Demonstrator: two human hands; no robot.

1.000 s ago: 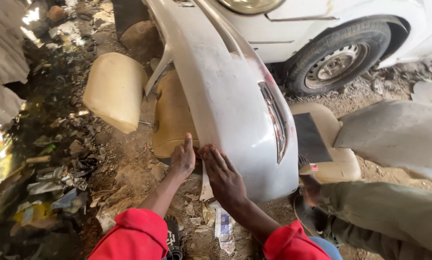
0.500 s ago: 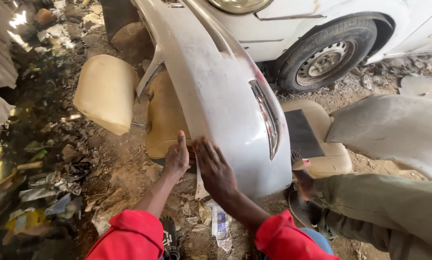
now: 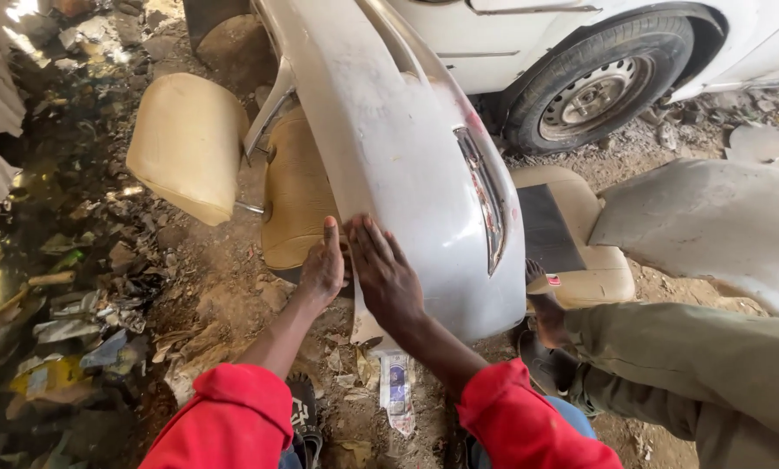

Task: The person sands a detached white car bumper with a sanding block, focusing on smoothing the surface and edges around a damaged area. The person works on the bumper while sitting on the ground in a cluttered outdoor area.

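A long, dusty white car bumper point(image 3: 389, 148) lies across a tan car seat point(image 3: 294, 200) on the dirt. My left hand point(image 3: 322, 265) presses flat against the bumper's lower left edge, fingers together and pointing up. Right beside it, my right hand point(image 3: 385, 274) lies palm down on the bumper's surface with fingers spread. Neither hand holds anything. Both arms wear red sleeves. A dark slot with a light strip point(image 3: 485, 195) runs along the bumper to the right of my hands.
A tan headrest point(image 3: 185, 143) sticks out at the left. A second person's olive-trousered leg point(image 3: 711, 373) and sandalled foot point(image 3: 541, 304) sit at the right. A white car with a wheel point(image 3: 593, 82) stands behind. A grey body panel point(image 3: 711, 226) lies at right; scrap litters the left.
Both hands stay pressed on the bumper's lower edge, almost unmoved. The view has shifted slightly, so bumper and seat sit a little lower and further left in the picture.
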